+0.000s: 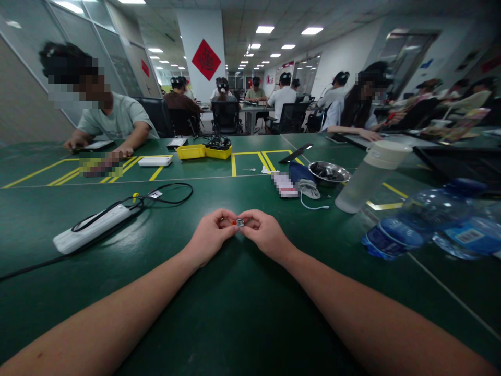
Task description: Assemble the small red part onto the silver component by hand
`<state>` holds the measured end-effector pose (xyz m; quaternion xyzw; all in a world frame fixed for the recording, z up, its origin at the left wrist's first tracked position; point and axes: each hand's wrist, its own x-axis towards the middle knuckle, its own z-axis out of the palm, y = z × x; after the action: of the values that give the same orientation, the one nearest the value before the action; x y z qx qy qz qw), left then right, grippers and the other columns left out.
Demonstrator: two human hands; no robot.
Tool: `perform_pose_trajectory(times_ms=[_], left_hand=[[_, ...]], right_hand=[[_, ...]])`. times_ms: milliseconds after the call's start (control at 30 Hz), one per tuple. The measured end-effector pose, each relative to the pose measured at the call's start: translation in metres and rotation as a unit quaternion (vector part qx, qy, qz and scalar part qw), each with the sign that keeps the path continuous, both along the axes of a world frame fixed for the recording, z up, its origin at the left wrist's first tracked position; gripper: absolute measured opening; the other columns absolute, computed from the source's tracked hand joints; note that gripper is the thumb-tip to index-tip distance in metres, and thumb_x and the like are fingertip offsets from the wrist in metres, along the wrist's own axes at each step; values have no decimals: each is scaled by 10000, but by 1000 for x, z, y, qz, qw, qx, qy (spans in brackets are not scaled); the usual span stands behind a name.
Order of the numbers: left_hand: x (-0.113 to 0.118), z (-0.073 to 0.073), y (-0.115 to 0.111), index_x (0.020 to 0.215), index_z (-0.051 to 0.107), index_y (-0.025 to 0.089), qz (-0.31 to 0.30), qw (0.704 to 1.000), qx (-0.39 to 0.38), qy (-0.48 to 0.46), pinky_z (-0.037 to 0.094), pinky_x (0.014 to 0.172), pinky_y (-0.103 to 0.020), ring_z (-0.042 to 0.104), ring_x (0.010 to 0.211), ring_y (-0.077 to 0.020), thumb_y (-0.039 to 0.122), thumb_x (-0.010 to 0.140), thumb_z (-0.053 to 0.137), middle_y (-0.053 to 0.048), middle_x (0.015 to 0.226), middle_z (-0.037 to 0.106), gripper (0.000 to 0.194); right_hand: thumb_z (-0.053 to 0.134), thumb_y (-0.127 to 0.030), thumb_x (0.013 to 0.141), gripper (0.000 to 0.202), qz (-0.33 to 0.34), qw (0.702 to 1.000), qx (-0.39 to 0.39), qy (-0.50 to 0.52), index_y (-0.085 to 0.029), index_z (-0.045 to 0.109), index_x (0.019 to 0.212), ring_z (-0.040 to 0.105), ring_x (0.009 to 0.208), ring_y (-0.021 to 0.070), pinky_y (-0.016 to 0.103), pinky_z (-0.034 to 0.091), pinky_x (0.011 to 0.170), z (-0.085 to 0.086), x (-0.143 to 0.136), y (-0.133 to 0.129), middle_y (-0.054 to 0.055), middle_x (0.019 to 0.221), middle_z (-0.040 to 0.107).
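My left hand [211, 234] and my right hand [266, 234] meet above the middle of the green table [219, 313]. Between their fingertips is a small metallic piece [240, 222] with an orange-red part [234, 222] at its left side. Both hands have their fingers closed in a pinch on this little object. Its exact shape is too small to make out, and the fingers cover some of it.
A white power strip [92, 228] with black cable lies left. Ahead are yellow trays [190, 152], a phone [285, 185], a pouch [303, 175] and a metal bowl [344, 180]. Bottles [415, 224] and a frosted cup [362, 180] stand or lie right. A person [117, 115] sits across.
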<state>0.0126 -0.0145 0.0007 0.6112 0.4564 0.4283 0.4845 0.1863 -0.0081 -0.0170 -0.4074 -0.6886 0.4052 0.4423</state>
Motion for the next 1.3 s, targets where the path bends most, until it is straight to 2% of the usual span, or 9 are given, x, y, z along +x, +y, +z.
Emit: perform_pose_trajectory(times_ms=[167,433,733,900,1033,1300], left_hand=[[-1,-3,1,886,614,172,1,1000,-6,-1,449,618,-235,610,664,-127,235,731,682,-9,748,670,181],[0,-1,0,921,655,172,5,999,-20,-34,502,756,-284,669,823,-170,241,749,656,-49,900,727,186],[1,-1,-2,884,624,177,8,1000,-12,-24,474,656,-237,631,695,-128,210,737,678,-1,771,686,160],[0,0,-1,920,638,175,8,999,-10,-38,488,719,-263,641,762,-143,229,761,658,-23,839,700,169],[-1,-1,0,927,666,168,16,999,9,-29,485,786,-286,640,824,-158,234,785,625,-44,898,708,162],[-2,-6,4,935,666,162,39,998,35,-23,472,790,-295,637,849,-171,245,785,637,-51,912,699,174]], right_hand=[[624,-187,767,181,-5,1000,-1,5,-172,615,948,632,716,147,259,507,642,0,0,0,28,819,654],[632,-209,760,198,-5,1000,-20,13,-183,568,946,632,644,142,236,461,564,-4,-1,1,3,753,649],[674,-262,743,206,-14,999,-28,10,-192,525,867,590,573,128,235,435,530,-3,-1,0,-14,703,621],[685,-280,745,218,-27,1000,-2,-12,-202,499,826,567,572,128,238,430,535,-3,0,0,-34,658,582],[667,-266,766,187,-25,1000,-6,-2,-198,510,843,593,585,129,252,467,561,-3,0,0,-25,703,594],[643,-259,788,153,-18,999,-30,30,-179,552,882,626,589,129,253,504,551,-2,-1,1,3,778,626]])
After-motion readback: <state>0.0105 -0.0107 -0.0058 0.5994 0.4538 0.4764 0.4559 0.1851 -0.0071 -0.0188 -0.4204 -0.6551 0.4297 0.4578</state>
